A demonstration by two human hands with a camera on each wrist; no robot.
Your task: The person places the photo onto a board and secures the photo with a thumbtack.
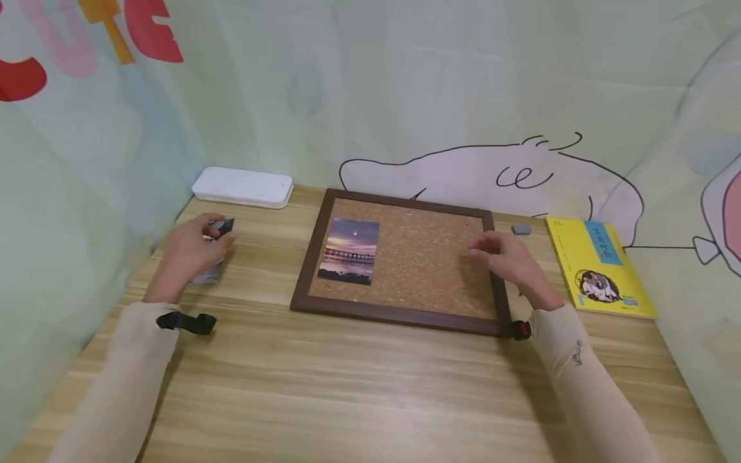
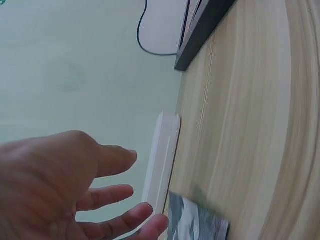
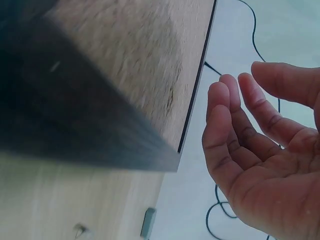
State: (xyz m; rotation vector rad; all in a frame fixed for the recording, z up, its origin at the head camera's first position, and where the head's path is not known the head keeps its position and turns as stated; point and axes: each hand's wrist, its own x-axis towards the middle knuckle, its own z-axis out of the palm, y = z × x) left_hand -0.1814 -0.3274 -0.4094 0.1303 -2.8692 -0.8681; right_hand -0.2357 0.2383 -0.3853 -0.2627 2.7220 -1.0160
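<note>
A wooden table carries a framed cork board at its middle, a white case at the back left, photos on the left, a yellow book and a grey eraser on the right.

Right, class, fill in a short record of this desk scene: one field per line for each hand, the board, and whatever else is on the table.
Left hand: over a small stack of photos, fingers loosely spread; whether it grips one cannot be told
Right hand: open, above the right side of the cork board, holding nothing
Cork board: dark wooden frame, lying flat, one sunset photo on its left part
Table: light wood
Also there: white case at back left, yellow book at right, small grey eraser beside it
</note>
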